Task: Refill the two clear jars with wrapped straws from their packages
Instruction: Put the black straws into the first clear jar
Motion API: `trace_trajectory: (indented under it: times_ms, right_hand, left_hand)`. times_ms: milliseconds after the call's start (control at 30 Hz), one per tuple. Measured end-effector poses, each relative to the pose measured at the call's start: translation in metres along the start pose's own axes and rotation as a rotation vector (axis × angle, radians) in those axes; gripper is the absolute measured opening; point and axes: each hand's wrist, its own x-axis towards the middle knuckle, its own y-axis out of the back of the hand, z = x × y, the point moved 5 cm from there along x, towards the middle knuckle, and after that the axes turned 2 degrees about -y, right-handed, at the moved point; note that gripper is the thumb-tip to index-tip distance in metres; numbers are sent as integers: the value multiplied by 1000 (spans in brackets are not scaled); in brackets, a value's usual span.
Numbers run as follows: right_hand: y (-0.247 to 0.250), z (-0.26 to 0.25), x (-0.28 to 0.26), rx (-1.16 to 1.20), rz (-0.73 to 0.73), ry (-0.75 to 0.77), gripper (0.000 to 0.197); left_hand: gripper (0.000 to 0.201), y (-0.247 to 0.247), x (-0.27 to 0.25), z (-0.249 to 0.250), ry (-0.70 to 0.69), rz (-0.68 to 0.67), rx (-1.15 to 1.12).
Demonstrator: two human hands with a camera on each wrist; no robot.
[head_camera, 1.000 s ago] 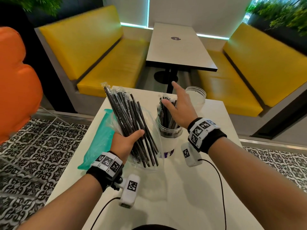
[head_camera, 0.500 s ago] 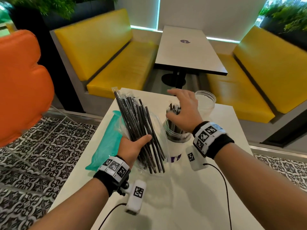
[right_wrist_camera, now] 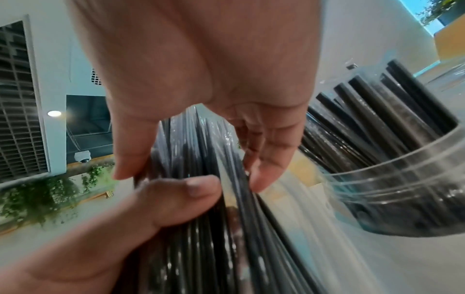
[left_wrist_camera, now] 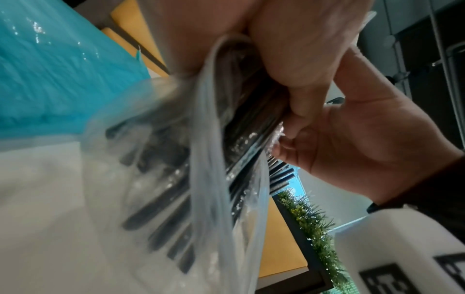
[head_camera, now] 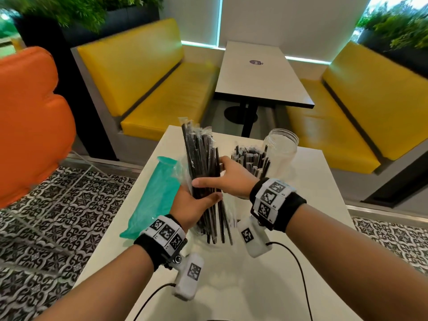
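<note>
You hold the black straws upright above the middle of the bench, their lower ends in the clear bag that hangs around them. That keeps the bundle gathered and its tops free for picking. Your left hand grips the bundle low down, fingers curled round straws and bag together, thumb across the front; it serves as the holder. Your right hand comes in from the side just above it. Its thumb lies on the near face of the bundle and its fingers on the far side, so it closes on a portion of the straws. I judge you are parting off a handful to carry over.

The near jar stands just behind your right hand, towards the far right corner, already well stocked with black straws leaning in it. The far jar stands right beside it, nearer that corner, and looks empty. Both mouths are open and close by, so the carry is short.

The teal pack lies flat along the left edge, out of your way, probably waiting for the far jar.
</note>
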Motion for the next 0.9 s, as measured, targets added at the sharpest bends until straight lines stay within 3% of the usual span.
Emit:
trace_trajectory:
  times_ms: [133,233,367,533,667,900]
  right_hand:
    - [-4,9,8,28,36,-13,80]
    - [-9,15,10,157,2,-51,88]
    - [-11,21,10,143,-20,-86,97]
    - [-3,22,7,265,6,-53,57]
    - [3,20,7,363,34,-19,45]
    - [7,13,9,361,58,49,43]
  left_hand:
    - [64,-5,-2,9,-17,-76,71]
    - [63,-13,-4,15,-52,-110,72]
    - [67,-22,-6,17,-85,-142,67]
    - [94,-24,-4,17,-117,-113,65]
    - [104,-14,7,5,-85,-38,135]
    - [100,-13,12,-4,-13,-36,45]
